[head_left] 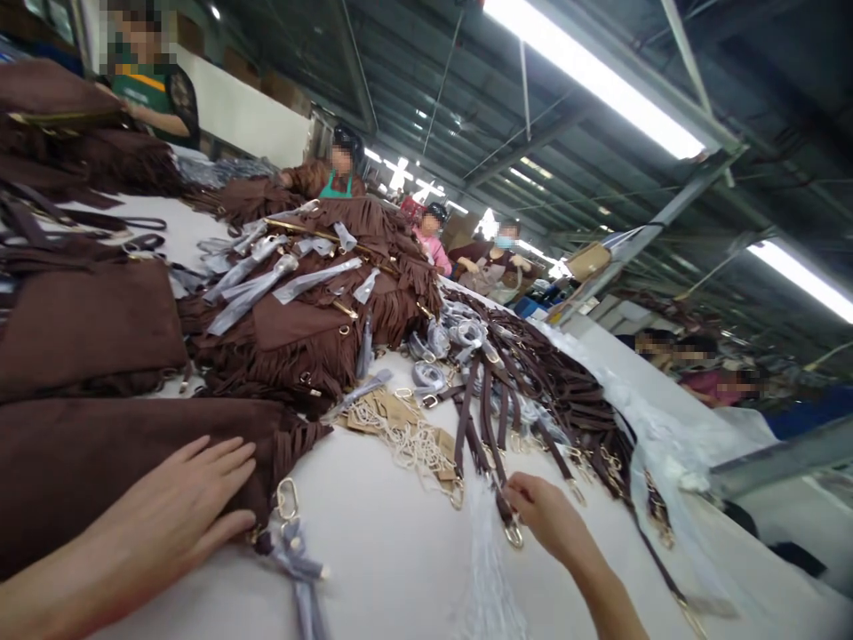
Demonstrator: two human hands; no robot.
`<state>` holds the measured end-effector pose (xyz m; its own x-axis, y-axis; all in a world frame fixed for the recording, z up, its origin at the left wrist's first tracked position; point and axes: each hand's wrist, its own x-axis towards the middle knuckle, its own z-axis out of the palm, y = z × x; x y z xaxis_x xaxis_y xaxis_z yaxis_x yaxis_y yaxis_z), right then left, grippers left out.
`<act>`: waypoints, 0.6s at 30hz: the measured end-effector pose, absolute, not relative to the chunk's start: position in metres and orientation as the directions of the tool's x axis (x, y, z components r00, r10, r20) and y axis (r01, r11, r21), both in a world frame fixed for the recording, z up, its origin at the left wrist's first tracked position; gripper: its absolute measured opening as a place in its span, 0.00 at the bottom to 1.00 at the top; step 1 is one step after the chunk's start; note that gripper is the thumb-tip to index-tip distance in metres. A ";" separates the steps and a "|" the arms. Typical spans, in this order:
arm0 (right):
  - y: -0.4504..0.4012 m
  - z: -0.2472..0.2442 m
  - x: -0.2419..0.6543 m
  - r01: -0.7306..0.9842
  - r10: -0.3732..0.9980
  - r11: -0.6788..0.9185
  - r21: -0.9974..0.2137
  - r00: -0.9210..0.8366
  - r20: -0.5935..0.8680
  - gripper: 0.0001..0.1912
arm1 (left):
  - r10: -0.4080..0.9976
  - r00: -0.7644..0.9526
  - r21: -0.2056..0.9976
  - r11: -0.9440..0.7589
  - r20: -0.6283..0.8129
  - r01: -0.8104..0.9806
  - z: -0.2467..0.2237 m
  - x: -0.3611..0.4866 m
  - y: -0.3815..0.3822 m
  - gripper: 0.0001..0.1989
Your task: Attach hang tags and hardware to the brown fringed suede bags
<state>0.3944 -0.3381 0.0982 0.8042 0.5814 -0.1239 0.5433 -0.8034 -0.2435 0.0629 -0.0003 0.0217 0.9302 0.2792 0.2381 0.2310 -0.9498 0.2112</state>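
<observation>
My left hand lies flat with fingers spread on a dark brown fringed bag at the lower left. At the bag's near corner is a gold oval ring, with a strip of grey wrapping hanging below it. My right hand is closed, its thumb and fingertips on a dark brown strap that ends in a gold clasp. The exact grip is partly hidden by the fingers. Just left of that hand, a bundle of thin clear plastic strands spreads over the white table.
A heap of brown fringed bags with wrapped hardware rises ahead. Tan tags with white cords lie in the middle. Many brown straps and coiled wrapped straps cover the right side, beside clear plastic sheeting. Several people work farther back.
</observation>
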 end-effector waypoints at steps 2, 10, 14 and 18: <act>-0.347 0.088 0.394 0.517 0.561 -0.819 -0.248 0.811 -0.162 0.15 | 0.280 0.916 0.240 -0.947 0.288 0.214 0.014 0.063 0.004 0.21; -0.335 0.069 0.373 0.552 0.618 -0.769 -0.322 0.771 -0.155 0.12 | 0.262 0.895 0.331 -0.933 0.362 0.140 0.026 0.069 -0.005 0.16; -0.302 0.074 0.371 0.631 0.676 -0.719 -0.290 0.732 -0.083 0.13 | 0.210 0.915 0.421 -0.906 0.345 0.049 0.052 0.085 -0.027 0.13; -0.266 0.069 0.390 0.719 0.737 -0.667 -0.197 0.675 -0.033 0.17 | 0.147 0.949 0.458 -0.889 0.280 0.003 0.067 0.102 -0.043 0.10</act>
<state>0.3898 -0.2657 0.0695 0.6749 0.7372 -0.0326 0.7188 -0.6668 -0.1965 0.1019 -0.0425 0.0674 0.9488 0.1470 0.2795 0.0027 -0.8888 0.4583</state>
